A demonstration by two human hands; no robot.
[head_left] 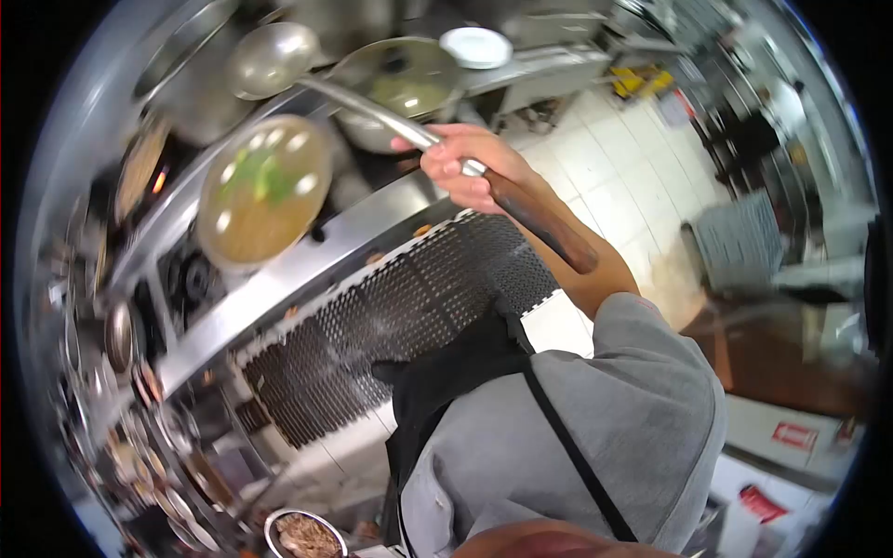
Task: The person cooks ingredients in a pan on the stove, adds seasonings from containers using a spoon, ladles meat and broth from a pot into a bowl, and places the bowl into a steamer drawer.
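Observation:
My right hand (470, 166) is wrapped round the long handle of a metal ladle (372, 110), near where the wooden grip starts. The ladle's round bowl (273, 60) is at the upper left, close to the pots at the back of the stove. Below the bowl, a wide pan (251, 223) holds brownish liquid with green pieces and several white pieces. Between that pan and my right hand stands a pot with a glass lid (400, 88). My left hand does not show.
A steel counter edge (358, 219) runs along the stove. A white plate (476, 47) lies behind the lidded pot. Black perforated mats (400, 312) cover part of the tiled floor. A bowl of brown food (305, 537) is at the bottom. Small flames show at the left.

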